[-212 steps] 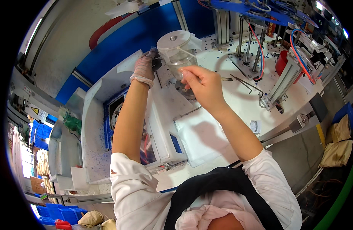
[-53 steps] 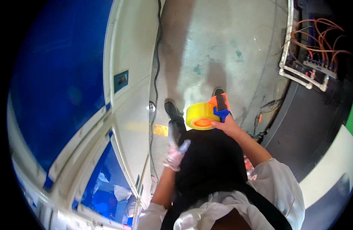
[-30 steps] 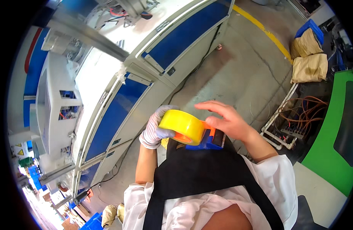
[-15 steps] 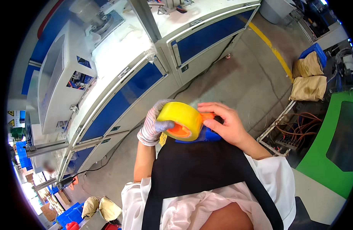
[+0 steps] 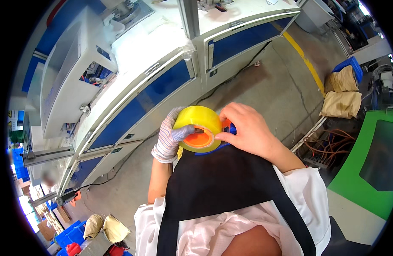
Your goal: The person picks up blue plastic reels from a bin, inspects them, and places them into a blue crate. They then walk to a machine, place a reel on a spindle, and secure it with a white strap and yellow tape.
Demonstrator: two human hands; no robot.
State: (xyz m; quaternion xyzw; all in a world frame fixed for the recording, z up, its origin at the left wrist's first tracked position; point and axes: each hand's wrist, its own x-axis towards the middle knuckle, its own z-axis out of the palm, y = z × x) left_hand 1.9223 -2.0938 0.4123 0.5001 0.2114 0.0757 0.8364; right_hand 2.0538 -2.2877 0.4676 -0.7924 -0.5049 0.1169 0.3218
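Note:
In front of my black apron, a roll of yellow tape [image 5: 197,117] is held up with its orange core showing. My left hand [image 5: 167,137], in a striped knit glove, is closed around the roll's left side, its thumb hooked into the core. On the right is my bare right hand [image 5: 249,130], its fingers curled over the orange and blue tape dispenser [image 5: 233,128] and its thumb against the roll's edge. A blue edge of the dispenser shows beneath the roll. Most of its handle is hidden behind my right hand.
White cabinets with blue panels [image 5: 139,104] run along the left and far side. A black cable [image 5: 224,83] trails along their base. At right are brown bags [image 5: 342,104], a pipe frame with cables [image 5: 333,147] and a green machine panel [image 5: 362,158].
The roll has turned so more of its orange core faces me. My right hand has shifted up and closed further over the dispenser. The view has swung slightly left.

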